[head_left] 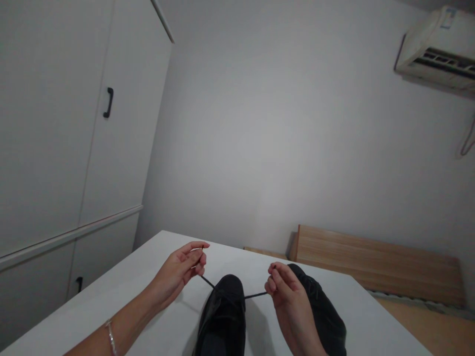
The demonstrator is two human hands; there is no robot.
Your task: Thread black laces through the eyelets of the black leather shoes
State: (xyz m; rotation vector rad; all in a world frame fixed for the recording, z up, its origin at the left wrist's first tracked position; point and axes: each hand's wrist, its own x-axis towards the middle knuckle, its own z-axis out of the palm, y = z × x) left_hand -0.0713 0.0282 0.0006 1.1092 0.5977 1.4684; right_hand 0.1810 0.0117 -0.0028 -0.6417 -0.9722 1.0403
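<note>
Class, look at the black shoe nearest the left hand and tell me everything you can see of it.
The black shoe lies on the white table, its toe pointing away from the camera. It looks like smooth, slightly shiny leather with a rounded toe. Thin dark laces run out from it to either side, pulled taut: the left hand pinches one end, the right hand the other. A second black shoe lies beside it, partly hidden behind the right hand.

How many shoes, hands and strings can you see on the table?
Black shoes: 2, one and another
Hands: 2, left hand and right hand
Lace ends pulled tight: 2, one and one
Total: 6
</note>
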